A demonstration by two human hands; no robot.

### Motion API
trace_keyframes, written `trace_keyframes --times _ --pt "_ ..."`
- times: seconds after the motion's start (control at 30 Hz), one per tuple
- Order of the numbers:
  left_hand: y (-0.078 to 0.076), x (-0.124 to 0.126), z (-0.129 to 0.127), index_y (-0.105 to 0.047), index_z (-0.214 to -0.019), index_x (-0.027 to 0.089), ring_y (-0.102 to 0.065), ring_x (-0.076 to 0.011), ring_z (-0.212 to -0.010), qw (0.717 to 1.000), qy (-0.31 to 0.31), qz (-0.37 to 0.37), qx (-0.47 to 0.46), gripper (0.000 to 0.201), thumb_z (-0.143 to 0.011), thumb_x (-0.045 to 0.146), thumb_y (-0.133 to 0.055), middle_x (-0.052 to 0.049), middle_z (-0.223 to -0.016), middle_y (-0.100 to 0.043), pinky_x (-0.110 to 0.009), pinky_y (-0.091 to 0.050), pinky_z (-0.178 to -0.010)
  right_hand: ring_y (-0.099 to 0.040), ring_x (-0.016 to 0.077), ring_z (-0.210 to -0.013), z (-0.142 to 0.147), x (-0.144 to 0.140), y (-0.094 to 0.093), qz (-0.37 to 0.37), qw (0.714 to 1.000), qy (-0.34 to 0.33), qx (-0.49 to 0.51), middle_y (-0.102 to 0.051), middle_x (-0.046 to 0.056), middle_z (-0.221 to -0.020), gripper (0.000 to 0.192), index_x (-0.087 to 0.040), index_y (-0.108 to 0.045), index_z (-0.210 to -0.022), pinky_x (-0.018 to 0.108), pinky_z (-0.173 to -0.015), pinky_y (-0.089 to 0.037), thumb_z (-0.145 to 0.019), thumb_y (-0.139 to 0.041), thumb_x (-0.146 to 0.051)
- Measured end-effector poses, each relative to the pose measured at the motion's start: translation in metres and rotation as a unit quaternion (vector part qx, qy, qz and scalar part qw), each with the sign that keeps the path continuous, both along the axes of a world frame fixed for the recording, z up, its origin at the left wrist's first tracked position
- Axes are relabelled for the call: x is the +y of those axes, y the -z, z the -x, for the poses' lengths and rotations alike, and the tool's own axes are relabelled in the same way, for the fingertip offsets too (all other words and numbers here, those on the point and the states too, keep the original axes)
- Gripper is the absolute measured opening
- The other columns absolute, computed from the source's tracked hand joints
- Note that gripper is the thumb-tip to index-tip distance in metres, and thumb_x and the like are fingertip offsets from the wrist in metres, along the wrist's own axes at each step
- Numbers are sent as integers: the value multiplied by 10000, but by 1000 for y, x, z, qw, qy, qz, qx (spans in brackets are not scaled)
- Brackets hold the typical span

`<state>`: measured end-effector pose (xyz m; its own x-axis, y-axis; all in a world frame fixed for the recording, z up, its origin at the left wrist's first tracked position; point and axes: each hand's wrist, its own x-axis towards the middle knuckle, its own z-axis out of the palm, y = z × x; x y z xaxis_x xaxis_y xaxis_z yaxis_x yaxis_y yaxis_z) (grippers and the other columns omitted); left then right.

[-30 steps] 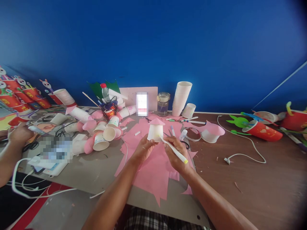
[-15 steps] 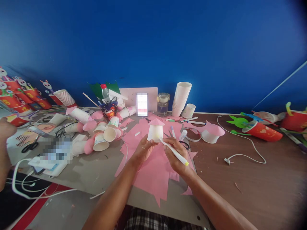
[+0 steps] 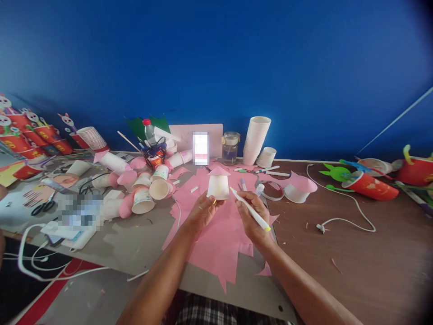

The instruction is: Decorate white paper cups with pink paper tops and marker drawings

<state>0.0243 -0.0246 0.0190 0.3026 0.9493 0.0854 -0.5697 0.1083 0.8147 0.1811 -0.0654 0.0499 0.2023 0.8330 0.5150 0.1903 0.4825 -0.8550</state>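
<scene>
Left hand: closed around an upturned white paper cup with pink cone top, held above pink paper sheets on the worktop. Right hand: gripping a white marker, tip just beside the cup.

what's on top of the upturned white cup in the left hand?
A pink paper cone sits like a roof on the white cup, held by the left hand. The right hand holds a white pen beside it. How the cone is fixed is hidden.
</scene>
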Motion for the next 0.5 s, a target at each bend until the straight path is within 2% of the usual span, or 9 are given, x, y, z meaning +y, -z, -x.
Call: trace_keyframes --times 0.3,0.5 --pt "-3 1 1 -718 -952 189 -628 -237 -1049 1000 6 15 -19 350 -733 459 -757 -77 -1053 -706 -414 -433 -986 -632 161 -798 0 2 5 -6 1000 -10 21 -651 49 -914 178 -225 -596 -1031 301 -706 -530 -887 -560 -323" --pt "-6 0 0 -725 -974 178 -627 -257 -1056 1000 12 8 -13 374 -740 469 -748 -95 -1050 -711 -424 -434 -988 -639 182 -824 0 -1 3 -13 1000 -16 5 -673 48 -885 255 -230 -581 -1120 336 -734 -529 -926 -508 -379"
